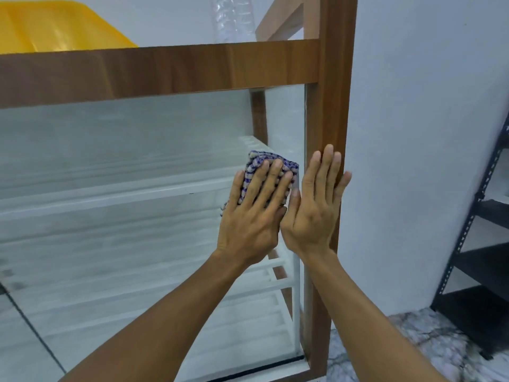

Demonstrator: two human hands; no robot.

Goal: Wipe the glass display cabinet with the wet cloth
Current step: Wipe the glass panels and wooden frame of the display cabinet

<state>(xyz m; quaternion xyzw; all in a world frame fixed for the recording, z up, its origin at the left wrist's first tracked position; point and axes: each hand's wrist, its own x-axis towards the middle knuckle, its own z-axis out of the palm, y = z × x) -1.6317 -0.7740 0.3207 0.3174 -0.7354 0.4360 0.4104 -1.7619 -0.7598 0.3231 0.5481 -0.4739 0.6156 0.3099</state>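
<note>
Head camera: left hand (252, 217), fingers straight, presses the checked cloth (276, 164) on the cabinet glass (124, 216) just beside the right hand (314, 210), which lies flat on the wooden post (333, 92). Bare glass stretches leftward of both hands.

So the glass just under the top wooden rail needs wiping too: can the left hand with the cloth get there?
Probably yes. The left hand presses the cloth flat on the glass, and only bare pane lies between it and the top rail. The right hand rests on the post.
</note>
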